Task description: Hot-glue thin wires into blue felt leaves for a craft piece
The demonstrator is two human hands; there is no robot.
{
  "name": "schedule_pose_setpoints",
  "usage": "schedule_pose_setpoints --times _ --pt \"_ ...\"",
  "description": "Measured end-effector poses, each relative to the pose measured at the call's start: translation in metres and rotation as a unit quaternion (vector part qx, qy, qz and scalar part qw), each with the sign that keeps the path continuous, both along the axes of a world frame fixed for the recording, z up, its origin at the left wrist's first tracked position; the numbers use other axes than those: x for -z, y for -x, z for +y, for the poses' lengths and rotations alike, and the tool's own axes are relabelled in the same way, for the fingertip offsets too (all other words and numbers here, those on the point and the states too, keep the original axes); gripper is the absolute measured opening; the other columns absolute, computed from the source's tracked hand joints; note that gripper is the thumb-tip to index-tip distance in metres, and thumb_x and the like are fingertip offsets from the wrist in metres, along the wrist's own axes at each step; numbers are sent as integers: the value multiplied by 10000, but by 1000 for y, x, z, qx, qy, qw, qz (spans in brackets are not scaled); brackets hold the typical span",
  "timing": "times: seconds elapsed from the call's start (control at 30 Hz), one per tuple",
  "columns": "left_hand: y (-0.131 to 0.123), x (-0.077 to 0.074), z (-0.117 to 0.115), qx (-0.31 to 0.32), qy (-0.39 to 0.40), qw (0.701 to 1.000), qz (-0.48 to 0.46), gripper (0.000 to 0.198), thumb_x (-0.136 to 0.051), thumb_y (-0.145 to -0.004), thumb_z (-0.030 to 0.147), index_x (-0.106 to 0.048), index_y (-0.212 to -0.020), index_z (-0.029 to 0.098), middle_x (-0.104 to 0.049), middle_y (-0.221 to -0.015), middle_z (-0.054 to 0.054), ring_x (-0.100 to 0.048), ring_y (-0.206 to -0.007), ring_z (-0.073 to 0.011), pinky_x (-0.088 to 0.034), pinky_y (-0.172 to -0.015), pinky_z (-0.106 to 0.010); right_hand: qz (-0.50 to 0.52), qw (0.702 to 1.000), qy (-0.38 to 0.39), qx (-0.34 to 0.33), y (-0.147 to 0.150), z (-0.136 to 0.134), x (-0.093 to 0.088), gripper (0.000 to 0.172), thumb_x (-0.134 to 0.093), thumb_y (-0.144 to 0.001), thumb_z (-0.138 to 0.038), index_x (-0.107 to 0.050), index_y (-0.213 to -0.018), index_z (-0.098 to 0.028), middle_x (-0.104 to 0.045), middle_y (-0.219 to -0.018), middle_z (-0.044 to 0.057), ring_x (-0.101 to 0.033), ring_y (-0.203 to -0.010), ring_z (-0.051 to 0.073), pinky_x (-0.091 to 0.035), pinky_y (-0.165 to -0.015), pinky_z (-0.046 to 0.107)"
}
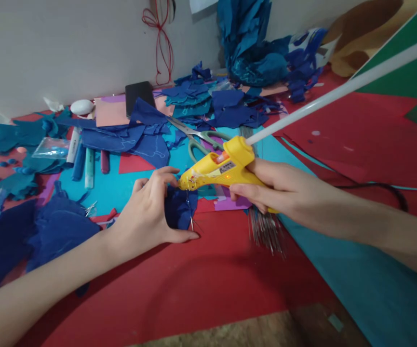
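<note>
My right hand [276,185] is wrapped round the handle of a yellow hot glue gun [217,171], whose small orange light is on. A long white glue stick [338,86] juts from its back end. The nozzle points left, above a small dark blue fabric piece [180,208] with thin wires lying along its right edge. Fingertips above and thumb below, my left hand [150,205] holds that piece at the red table surface. Its far fingertips are bent close to the nozzle; whether they touch it I cannot tell.
Green-handled scissors [194,137] lie behind the glue gun. A bundle of thin wires [268,231] sits below my right hand. Blue fabric cutouts [63,221], tube-shaped markers [78,161] and a black phone-like slab [139,99] spread across the left and back. A dark cord [378,185] runs at right.
</note>
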State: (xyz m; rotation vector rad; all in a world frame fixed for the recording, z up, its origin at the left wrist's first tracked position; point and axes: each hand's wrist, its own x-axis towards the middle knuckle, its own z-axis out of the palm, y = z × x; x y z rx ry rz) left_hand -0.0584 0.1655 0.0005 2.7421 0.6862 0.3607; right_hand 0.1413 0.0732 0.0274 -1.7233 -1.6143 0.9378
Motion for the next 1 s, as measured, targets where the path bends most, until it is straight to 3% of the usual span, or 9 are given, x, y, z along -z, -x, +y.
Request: schedule_pose_setpoints --times 0.27,0.4,0.63,1.0 --pt "-1 0 0 7 -6 1000 -6 654 -685 -534 514 -256 -918 204 -404 -1190 -181 -502 -966 -285 -375 -702 -382 -11 999 -9 29 0 1 4 232 -412 -788 -412 -495 -748 -199 -412 -521 -43 -397 -467 112 -356 -457 240" --pt "-1 0 0 8 -9 1000 -9 655 -685 -536 513 -257 -922 203 -411 -1185 -178 -504 -970 -284 -376 -703 -375 -12 999 -6 32 -1 1 3 267 -413 -779 -432 -433 -645 -202 -413 -515 -37 -384 -459 106 -350 -450 237" --pt "-1 0 -1 6 -7 1000 -9 669 -687 -533 521 -266 -936 192 -405 -1197 -190 -502 -977 -284 -376 -721 -379 -13 999 16 36 -1 -2 0 249 -421 -765 -447 -462 -683 -216 -423 -493 -43 -390 -433 107 -302 -383 222" --pt "-1 1 1 19 -15 1000 -18 663 -689 -532 525 -275 -924 186 -429 -1171 -197 -486 -1014 -299 -371 -728 -385 -8 1000 3 15 -3 -3 -11 304 -450 -741 -444 -409 -537 -222 -377 -451 -31 -338 -399 100 -296 -346 216"
